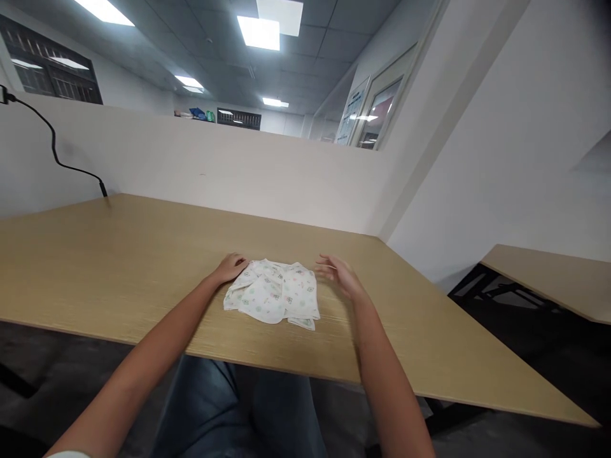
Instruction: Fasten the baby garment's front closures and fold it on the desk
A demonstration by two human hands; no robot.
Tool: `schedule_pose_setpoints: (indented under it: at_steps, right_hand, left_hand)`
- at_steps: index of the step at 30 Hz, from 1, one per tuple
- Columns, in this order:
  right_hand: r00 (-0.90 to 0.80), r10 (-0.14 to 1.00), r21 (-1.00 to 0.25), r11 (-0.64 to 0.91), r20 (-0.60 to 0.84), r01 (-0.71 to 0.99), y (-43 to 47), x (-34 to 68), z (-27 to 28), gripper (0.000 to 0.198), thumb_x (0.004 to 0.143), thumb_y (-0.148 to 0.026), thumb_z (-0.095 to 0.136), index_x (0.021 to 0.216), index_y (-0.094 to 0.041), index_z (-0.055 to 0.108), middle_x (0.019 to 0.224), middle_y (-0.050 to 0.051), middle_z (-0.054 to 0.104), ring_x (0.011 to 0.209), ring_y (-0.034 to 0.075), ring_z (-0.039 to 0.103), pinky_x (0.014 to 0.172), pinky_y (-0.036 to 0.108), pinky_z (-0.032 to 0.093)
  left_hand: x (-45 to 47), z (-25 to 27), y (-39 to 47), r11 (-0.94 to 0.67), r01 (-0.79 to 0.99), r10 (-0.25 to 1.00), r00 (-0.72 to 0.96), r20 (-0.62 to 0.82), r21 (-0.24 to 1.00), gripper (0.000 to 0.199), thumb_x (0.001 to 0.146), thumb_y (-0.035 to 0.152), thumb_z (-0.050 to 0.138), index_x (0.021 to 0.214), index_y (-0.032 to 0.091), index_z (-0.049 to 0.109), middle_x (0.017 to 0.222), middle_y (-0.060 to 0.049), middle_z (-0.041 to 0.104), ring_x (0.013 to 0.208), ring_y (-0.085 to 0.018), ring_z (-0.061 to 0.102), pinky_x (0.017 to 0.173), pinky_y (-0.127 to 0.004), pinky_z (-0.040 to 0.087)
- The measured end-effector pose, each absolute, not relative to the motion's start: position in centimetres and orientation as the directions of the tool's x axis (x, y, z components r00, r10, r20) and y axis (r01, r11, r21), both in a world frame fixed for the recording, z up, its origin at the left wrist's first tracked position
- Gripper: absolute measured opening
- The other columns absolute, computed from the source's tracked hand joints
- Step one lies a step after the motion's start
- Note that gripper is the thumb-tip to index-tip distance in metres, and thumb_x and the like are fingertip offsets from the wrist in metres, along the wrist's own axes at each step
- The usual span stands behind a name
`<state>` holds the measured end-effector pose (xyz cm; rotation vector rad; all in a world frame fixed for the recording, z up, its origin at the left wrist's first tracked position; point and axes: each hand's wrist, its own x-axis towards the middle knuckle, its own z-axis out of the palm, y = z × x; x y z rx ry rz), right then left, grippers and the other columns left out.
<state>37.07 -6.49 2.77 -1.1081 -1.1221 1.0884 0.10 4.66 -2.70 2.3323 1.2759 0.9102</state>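
Observation:
A small white baby shirt (267,294) with a scattered print lies spread on the wooden table in front of me. Its front edges meet near the middle, and a small flap of cloth sticks out at the lower right. My left hand (232,267) rests at the shirt's upper left corner, fingers loosely bent and the thumb apart from them; whether the fingertips press on the cloth is hard to tell. Just off the upper right side, my right hand (341,276) hovers with its fingers apart and nothing in them.
The wooden table (143,254) runs up to a low white partition (248,168). A black cable (55,143) hangs down to the table's far left corner. To the right stand a white wall (477,159) and another table (548,273). My legs are under the near edge.

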Motion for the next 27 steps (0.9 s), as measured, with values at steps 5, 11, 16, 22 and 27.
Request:
schedule_pose_setpoints:
  at_steps: [5, 11, 16, 22, 27]
  right_hand:
    - [0.074, 0.987, -0.970, -0.152, -0.140, 0.190, -6.1, 39.5, 0.3, 0.026, 0.086, -0.035, 0.069, 0.082, -0.010, 0.070, 0.074, 0.012, 0.072, 0.049, 0.011, 0.061, 0.041, 0.019, 0.043]
    - [-0.326, 0.897, -0.904, -0.156, -0.299, 0.397, -6.8, 38.2, 0.4, 0.040, 0.072, -0.048, 0.079, 0.080, -0.009, 0.073, 0.074, 0.010, 0.072, 0.046, 0.007, 0.051, 0.037, 0.016, 0.027]
    - [-0.322, 0.924, -0.937, -0.091, -0.205, 0.337, -6.4, 36.6, -0.1, 0.032, 0.068, -0.037, 0.079, 0.084, -0.011, 0.071, 0.068, 0.000, 0.064, 0.046, 0.002, 0.034, 0.041, 0.017, 0.019]
    - [-0.263, 0.957, -0.969, -0.058, -0.122, 0.238, -5.9, 36.5, -0.3, 0.024, 0.070, -0.035, 0.071, 0.074, -0.014, 0.061, 0.050, -0.008, 0.042, 0.044, 0.004, 0.028, 0.043, 0.019, 0.015]
    - [-0.113, 0.983, -0.983, -0.129, -0.144, 0.134, -5.0, 36.7, -1.0, 0.022, 0.066, -0.034, 0.065, 0.066, -0.018, 0.051, 0.049, -0.008, 0.039, 0.042, 0.004, 0.026, 0.041, 0.019, 0.014]
  left_hand:
    - [-1.2, -1.4, 3.7, -0.519, 0.551, 0.850, 0.415, 0.325, 0.653, 0.046, 0.084, 0.063, 0.056, 0.077, 0.019, 0.068, 0.082, -0.004, 0.066, 0.078, -0.019, 0.058, 0.071, -0.028, 0.043]
    - [-2.9, -0.1, 2.7, -0.423, 0.507, 0.816, 0.573, 0.072, 0.751, 0.050, 0.073, 0.065, 0.070, 0.060, 0.019, 0.055, 0.059, 0.003, 0.047, 0.058, -0.013, 0.044, 0.054, -0.025, 0.029]
    - [-2.8, -0.2, 2.9, -0.447, 0.420, 0.739, 0.671, 0.060, 0.790, 0.042, 0.065, 0.055, 0.079, 0.060, 0.019, 0.058, 0.060, 0.002, 0.052, 0.060, -0.015, 0.049, 0.056, -0.024, 0.035]
    - [-1.9, -1.3, 3.2, -0.278, 0.286, 0.816, 0.574, 0.068, 0.917, 0.046, 0.073, 0.058, 0.069, 0.092, 0.016, 0.070, 0.091, -0.006, 0.071, 0.080, -0.022, 0.063, 0.067, -0.029, 0.048]
    - [-1.9, -1.2, 3.2, -0.165, 0.202, 0.851, 0.523, 0.036, 0.965, 0.055, 0.073, 0.060, 0.071, 0.103, 0.015, 0.066, 0.101, -0.010, 0.071, 0.084, -0.022, 0.065, 0.067, -0.029, 0.049]
